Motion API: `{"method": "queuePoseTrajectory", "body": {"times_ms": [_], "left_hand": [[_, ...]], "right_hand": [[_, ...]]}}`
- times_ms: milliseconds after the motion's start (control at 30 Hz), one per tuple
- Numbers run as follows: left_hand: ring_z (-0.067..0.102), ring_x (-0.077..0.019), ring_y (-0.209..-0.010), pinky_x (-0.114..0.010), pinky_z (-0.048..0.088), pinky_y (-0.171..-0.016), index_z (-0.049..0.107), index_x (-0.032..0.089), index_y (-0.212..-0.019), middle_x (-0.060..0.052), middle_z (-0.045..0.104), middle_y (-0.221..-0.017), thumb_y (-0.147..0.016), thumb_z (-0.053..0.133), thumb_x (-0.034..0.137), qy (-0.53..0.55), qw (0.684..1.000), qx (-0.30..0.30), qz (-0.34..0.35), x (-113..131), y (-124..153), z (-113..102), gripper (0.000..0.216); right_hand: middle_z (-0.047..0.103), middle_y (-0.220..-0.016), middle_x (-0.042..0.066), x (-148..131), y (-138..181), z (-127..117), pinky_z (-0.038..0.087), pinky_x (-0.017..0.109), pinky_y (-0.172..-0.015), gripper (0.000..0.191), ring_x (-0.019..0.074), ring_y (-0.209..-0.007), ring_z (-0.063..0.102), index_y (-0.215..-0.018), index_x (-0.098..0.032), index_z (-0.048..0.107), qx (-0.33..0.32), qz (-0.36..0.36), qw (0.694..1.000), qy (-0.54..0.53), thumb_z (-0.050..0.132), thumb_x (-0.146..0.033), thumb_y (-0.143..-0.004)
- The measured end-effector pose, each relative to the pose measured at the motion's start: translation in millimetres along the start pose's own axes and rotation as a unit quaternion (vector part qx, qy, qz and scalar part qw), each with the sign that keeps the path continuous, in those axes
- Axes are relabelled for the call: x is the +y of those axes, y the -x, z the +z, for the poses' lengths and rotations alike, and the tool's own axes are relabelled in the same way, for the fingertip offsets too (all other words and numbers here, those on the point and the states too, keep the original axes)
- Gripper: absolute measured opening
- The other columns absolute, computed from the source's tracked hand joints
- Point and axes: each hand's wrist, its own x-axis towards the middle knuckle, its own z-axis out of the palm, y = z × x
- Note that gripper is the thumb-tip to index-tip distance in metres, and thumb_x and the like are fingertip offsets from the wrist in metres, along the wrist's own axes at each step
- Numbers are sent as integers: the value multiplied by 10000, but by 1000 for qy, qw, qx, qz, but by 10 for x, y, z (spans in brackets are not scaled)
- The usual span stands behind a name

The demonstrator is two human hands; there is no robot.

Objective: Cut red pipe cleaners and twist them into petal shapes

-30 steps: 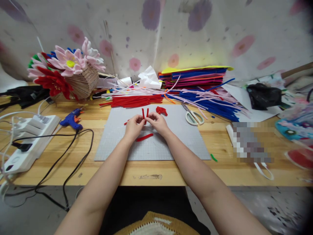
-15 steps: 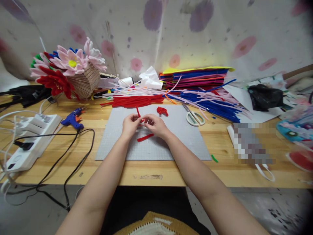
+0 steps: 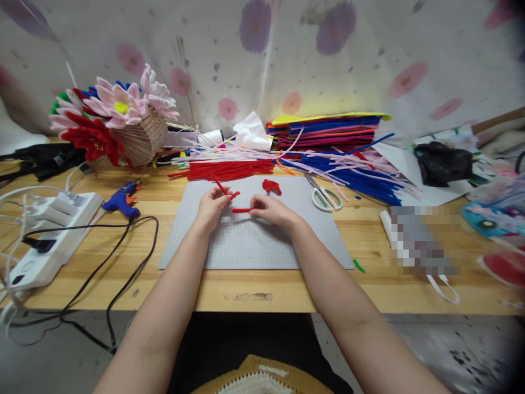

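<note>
My left hand (image 3: 214,207) is closed on a bent red pipe cleaner (image 3: 220,185); one end sticks up to the left and the other points right past the fingertips. Between its fingertips and thumb, my right hand (image 3: 270,210) pinches a short, straight red pipe cleaner piece (image 3: 241,210), whose free end reaches left toward my left hand. Both hands are over the grey cutting mat (image 3: 254,251). A curled red pipe cleaner bundle (image 3: 271,187) lies on the mat behind my right hand. Scissors with pale handles (image 3: 325,198) rest on the mat's right part.
Red pipe cleaners (image 3: 229,169) and blue ones (image 3: 369,178) line the mat's back. At left are a blue glue gun (image 3: 122,201), a power strip (image 3: 57,235), loose cords and a basket (image 3: 141,137) of fuzzy flowers. A green scrap (image 3: 359,266) lies right of the mat.
My hands have moved apart. The right hand has picked up the short red piece from the mat. The left hand has shifted slightly left, keeping its bent red pipe cleaner.
</note>
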Motion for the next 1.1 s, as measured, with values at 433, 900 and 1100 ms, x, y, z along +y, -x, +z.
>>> {"method": "queuePoseTrajectory", "body": {"times_ms": [433,900,1100], "left_hand": [[545,-94,-580,-246,488,-543,599,126,-691,-2,609,-690,-504,694,214,-97,988,-104,-66,-58,119,121,227],[532,-84,-500,-290,516,-568,543,124,-629,22,557,-561,-534,648,162,-71,995,-36,-66,-49,134,181,146],[537,-83,-523,-290,515,-605,583,112,-661,19,565,-560,-543,675,187,-55,995,-54,-68,-45,118,144,168]], "right_hand": [[508,-681,-34,68,-102,73,377,221,-568,221,78,-599,457,-741,-170,502,192,24,942,-275,619,-244,-570],[526,-842,3,-42,-130,297,499,281,-651,309,99,-651,552,-977,-204,447,276,44,937,-208,439,-163,-670],[478,-859,10,-38,-128,284,476,258,-627,360,93,-639,518,-1030,-211,408,315,-10,935,-162,445,-154,-676]]}}
